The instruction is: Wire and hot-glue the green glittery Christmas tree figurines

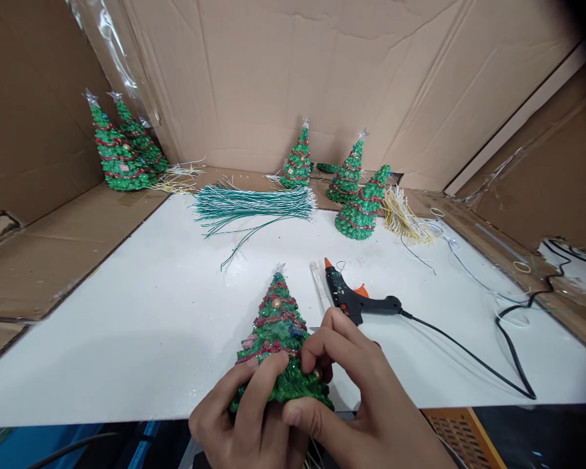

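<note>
A small green Christmas tree figure (279, 326) with red garlands, gold balls and a clear star on top stands tilted near the table's front edge. Around its lower left side curl the fingers of my left hand (254, 410), closed on it. My right hand (351, 384) is bent at the tree's lower right side, fingers curled against the branches and thumb near the base. Whether something small sits between those right fingertips is hidden. Just beyond my right hand lies a black glue gun (354, 296) with an orange tip, beside a clear glue stick (321, 286).
Several more trees (297, 156) stand along the cardboard wall (293, 78). A bundle of green wires (256, 203) lies at the back of the white table (141, 312), with yellow-white wires (405, 218) farther right. The glue gun's black cord (469, 355) loops across the right side.
</note>
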Demonstrator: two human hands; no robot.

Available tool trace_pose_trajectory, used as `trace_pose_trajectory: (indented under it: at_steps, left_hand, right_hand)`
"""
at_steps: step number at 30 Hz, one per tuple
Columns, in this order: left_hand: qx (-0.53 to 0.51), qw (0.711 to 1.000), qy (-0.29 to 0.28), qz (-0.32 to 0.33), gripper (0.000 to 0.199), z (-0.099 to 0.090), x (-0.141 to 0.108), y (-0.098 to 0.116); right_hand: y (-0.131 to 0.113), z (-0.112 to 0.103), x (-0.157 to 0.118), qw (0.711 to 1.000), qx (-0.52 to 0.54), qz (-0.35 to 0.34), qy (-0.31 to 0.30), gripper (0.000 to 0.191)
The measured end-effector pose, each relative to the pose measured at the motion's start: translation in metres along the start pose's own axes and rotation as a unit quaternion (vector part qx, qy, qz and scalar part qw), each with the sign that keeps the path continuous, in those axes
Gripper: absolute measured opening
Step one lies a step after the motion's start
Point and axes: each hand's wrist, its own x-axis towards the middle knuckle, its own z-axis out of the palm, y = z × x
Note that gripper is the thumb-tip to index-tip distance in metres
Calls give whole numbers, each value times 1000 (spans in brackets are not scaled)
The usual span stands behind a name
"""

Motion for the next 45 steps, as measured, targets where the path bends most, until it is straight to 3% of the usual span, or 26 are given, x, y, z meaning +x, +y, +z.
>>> trace_pose_trajectory:
  at_steps: [33,45]
  left_hand:
    - [-5,1000,5,-24,21,1,2,2]
    - [-2,1000,3,-3,23,1,0,-1]
  right_hand:
    - [3,1,-4,1000,-14,11,-13,18]
    - [7,1,-6,999,-26,10,-18,18]
